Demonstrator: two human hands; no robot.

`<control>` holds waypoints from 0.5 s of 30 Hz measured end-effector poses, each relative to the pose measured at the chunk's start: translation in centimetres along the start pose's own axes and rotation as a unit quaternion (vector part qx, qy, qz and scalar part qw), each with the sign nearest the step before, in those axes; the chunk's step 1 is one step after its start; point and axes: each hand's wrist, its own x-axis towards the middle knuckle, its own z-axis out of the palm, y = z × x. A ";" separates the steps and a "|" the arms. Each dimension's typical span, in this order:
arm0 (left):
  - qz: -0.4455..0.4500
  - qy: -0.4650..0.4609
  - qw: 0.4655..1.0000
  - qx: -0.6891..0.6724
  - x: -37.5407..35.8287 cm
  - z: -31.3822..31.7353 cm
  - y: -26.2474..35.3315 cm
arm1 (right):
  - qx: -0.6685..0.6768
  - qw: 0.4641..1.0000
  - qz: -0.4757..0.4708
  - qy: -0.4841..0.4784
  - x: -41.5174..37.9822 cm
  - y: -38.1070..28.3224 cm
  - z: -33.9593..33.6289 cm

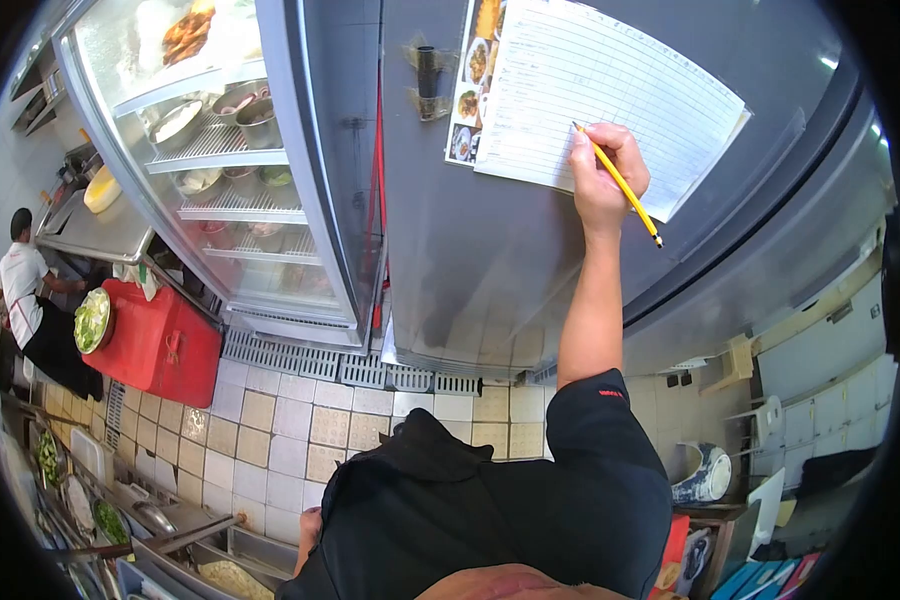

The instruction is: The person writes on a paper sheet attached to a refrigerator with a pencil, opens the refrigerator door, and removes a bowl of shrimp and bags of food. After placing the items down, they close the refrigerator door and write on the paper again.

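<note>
My right hand [608,180] is closed around a yellow pencil [630,195], whose tip rests at or just over a lined paper sheet [610,75]. Columns and faint handwriting show on the sheet, which is fixed to a grey metal door [470,260]. A strip of food photos [467,105] sticks out along the left edge of the paper. Down beside my body hangs my left hand [311,525]; only a little of it shows past my black shirt, and its fingers are hidden.
At left stands a glass-front fridge [300,150] with metal bowls inside. A red cooler box [170,345] carries a bowl of cut greens [93,322]. Beyond it, a person in a white shirt [25,280] works at a counter. Food trays [235,575] line the lower left; drain grates [360,370] cross the tiled floor.
</note>
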 end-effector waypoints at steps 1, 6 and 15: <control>-0.013 -0.011 1.000 0.000 0.3 0.0 0.0 | -0.003 1.000 -0.002 0.003 -0.1 -0.1 0.0; -0.072 -0.071 0.994 0.051 -1.2 -0.8 1.0 | -0.091 0.993 -0.072 -0.031 -0.1 0.2 -0.7; -0.087 0.061 0.994 0.040 -3.5 1.9 1.8 | 0.150 0.986 0.051 -0.057 -6.2 4.7 7.4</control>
